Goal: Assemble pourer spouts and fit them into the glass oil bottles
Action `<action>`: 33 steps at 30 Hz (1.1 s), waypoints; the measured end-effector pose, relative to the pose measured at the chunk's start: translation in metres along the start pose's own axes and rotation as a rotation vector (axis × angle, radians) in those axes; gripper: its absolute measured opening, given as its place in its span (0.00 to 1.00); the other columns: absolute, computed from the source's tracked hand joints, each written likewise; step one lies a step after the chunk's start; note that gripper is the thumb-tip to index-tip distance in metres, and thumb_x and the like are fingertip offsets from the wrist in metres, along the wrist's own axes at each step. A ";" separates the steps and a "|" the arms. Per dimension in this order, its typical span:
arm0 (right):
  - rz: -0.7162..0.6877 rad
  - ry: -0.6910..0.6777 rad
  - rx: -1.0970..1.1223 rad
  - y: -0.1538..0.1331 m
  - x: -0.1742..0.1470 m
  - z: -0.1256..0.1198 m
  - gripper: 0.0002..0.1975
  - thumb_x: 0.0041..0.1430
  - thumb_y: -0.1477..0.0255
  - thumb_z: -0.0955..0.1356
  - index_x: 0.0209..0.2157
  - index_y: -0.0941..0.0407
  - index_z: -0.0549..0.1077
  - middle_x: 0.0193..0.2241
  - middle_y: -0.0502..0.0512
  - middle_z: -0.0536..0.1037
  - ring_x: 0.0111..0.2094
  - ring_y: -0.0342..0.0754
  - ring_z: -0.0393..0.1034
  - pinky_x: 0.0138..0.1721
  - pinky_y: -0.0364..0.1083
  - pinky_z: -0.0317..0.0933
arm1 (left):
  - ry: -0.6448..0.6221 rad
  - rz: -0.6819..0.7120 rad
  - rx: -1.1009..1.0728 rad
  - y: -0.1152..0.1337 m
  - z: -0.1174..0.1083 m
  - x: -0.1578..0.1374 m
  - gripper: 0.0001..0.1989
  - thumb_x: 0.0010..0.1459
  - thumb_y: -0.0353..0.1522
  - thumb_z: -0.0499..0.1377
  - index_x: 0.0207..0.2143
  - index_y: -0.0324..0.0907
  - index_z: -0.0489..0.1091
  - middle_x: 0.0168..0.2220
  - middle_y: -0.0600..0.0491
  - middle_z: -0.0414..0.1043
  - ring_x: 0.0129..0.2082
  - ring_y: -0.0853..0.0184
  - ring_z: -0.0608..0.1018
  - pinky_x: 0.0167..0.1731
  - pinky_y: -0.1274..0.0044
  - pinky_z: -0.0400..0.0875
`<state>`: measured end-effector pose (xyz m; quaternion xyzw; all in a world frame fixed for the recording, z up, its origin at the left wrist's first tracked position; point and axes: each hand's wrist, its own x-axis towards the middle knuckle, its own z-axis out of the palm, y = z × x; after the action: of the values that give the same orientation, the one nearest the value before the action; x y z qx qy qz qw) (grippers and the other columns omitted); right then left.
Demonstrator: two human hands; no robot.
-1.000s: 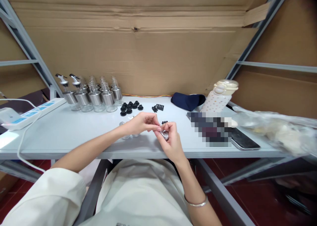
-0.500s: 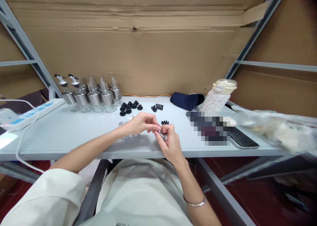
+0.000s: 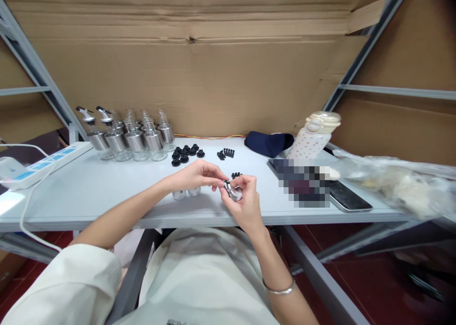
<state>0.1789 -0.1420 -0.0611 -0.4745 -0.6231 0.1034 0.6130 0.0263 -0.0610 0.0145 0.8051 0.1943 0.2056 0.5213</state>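
My right hand (image 3: 246, 202) is closed around a silver pourer spout (image 3: 235, 193), holding it just above the front part of the table. A small black piece (image 3: 225, 182) shows at the spout's end, where the fingertips of my left hand (image 3: 201, 175) pinch it; those fingertips partly hide it. Beneath my left wrist stand two small, clear-and-silver parts (image 3: 179, 194), half covered by the hand. Just beyond my right fingers lie several small black pieces (image 3: 236, 175).
Glass bottles with steel sleeves (image 3: 135, 142) stand at back left, two bearing pourers. Black stoppers (image 3: 184, 155) and black pieces (image 3: 226, 153) lie mid-table. A power strip (image 3: 53, 163) is left; a cap (image 3: 269, 144), drink bottle (image 3: 311, 137), phone (image 3: 349, 196) and plastic bags (image 3: 402, 187) are right.
The spout has turned in my right hand, so its silver body and black end show more. My left hand has shifted slightly left, its fingertips still at the spout.
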 end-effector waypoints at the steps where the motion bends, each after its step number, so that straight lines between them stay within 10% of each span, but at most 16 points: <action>1: -0.001 0.004 -0.005 0.000 0.000 0.000 0.16 0.54 0.69 0.68 0.35 0.52 0.53 0.25 0.44 0.65 0.20 0.39 0.61 0.20 0.38 0.57 | 0.007 -0.001 0.003 0.000 0.000 0.000 0.14 0.50 0.36 0.65 0.35 0.34 0.76 0.24 0.54 0.73 0.24 0.74 0.72 0.27 0.82 0.67; 33: -0.179 0.000 -0.160 0.001 -0.002 0.001 0.12 0.57 0.71 0.66 0.40 0.53 0.57 0.24 0.44 0.65 0.22 0.41 0.63 0.25 0.40 0.61 | -0.012 0.023 0.149 -0.007 -0.002 0.002 0.14 0.53 0.37 0.63 0.37 0.36 0.77 0.25 0.53 0.73 0.25 0.73 0.72 0.28 0.82 0.67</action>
<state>0.1779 -0.1420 -0.0633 -0.4644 -0.6694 -0.0021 0.5798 0.0257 -0.0558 0.0092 0.8451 0.1965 0.1919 0.4586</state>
